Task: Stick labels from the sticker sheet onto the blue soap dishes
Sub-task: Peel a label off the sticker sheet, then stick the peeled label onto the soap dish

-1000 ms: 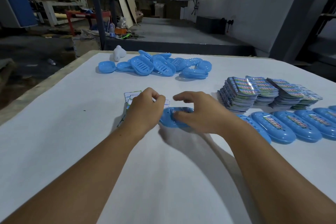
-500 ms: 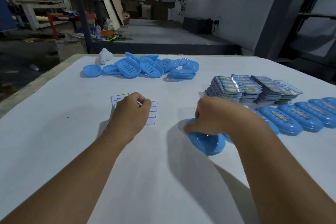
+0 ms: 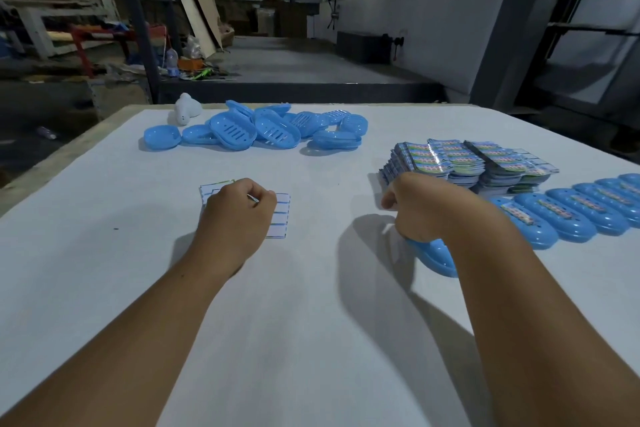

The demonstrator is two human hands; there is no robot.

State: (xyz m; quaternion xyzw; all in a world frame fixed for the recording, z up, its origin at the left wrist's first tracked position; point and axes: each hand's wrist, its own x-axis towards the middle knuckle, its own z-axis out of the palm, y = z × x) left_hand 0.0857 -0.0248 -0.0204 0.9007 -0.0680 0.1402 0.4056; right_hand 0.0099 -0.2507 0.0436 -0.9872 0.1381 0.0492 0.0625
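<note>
Left hand (image 3: 239,215): fingers curled, resting on the sticker sheet (image 3: 281,215); whether they pinch a label cannot be told.
Right hand (image 3: 420,206): fingers curled round a blue soap dish (image 3: 434,256), right of the sticker sheet.
Labelled soap dishes (image 3: 568,213): row, right of the held dish.
Unlabelled dishes (image 3: 256,128): pile beyond the sticker sheet.
Label stacks (image 3: 467,163): behind the row.

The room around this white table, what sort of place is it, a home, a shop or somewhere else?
Most likely a small factory or workshop. Identical blue soap dishes lie heaped on the table, stacks of printed sticker sheets wait beside them, and boards lean on bare concrete behind.
</note>
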